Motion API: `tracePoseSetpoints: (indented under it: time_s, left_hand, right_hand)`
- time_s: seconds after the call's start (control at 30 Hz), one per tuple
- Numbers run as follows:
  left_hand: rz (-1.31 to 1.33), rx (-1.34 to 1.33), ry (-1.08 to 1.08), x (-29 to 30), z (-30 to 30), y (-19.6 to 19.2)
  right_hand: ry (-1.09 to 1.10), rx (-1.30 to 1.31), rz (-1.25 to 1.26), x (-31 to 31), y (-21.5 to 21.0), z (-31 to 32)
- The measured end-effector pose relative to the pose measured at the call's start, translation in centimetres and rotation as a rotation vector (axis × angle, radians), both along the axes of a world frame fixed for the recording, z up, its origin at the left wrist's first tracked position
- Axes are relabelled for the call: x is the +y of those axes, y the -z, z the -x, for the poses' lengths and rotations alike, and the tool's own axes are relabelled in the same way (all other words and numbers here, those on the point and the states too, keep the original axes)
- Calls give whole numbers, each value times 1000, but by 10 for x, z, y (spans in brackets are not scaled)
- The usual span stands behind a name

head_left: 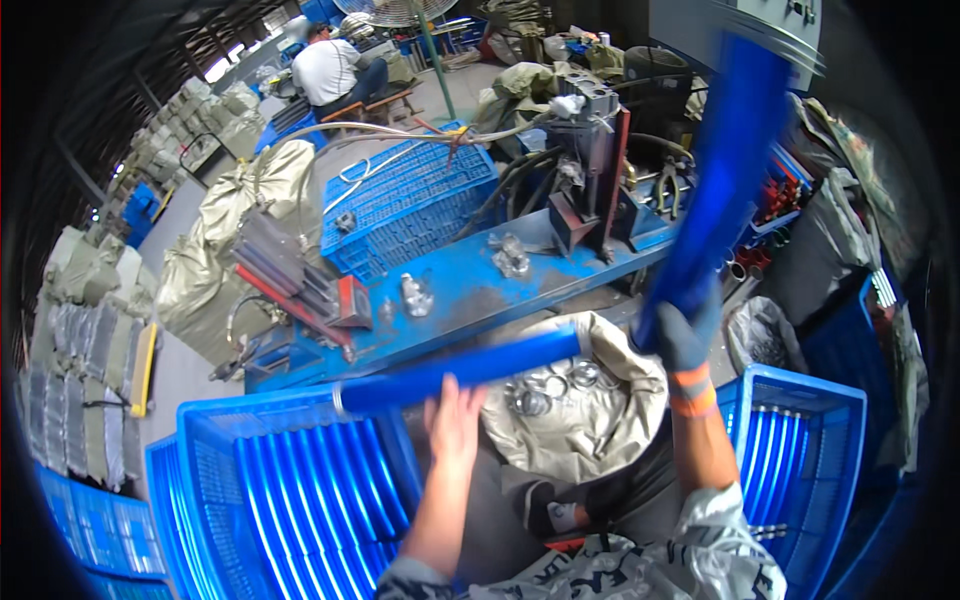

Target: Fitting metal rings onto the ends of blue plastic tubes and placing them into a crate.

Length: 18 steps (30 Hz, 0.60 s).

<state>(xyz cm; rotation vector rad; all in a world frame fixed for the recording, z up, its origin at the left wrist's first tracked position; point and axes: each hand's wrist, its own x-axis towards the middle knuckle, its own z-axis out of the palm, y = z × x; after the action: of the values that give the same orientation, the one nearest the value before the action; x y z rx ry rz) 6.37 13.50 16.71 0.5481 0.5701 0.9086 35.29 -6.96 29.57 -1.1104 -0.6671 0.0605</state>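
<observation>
Two blue tubes in hand above crates and a sack.

Left hand (455, 405), bare, wrapped around a blue tube (465, 368) near mid-length, held almost level over the left crate (200, 440); metal ring visible at its left end. Right hand (685, 335), gloved, clenched on the low end of a second tube (725, 170), raised steeply, blurred. Probably light, stiff, smooth; slippery in a bare grip, best taken near the middle. Both blue crates, left and right crate (850, 400), filled with like tubes laid side by side. Open sack (600, 440) between them, metal rings inside. Blue tabletop (470, 285) beyond.
</observation>
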Motion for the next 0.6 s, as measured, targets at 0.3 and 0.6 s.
tracePoseSetpoints:
  time_s: [0.3, 0.6]
  left_hand:
    - [171, 178, -188, 216, -197, 59]
    - [106, 356, -34, 212, -182, 54]
  right_hand:
    - [110, 312, 205, -188, 81, 95]
    - [129, 407, 182, -193, 90, 103]
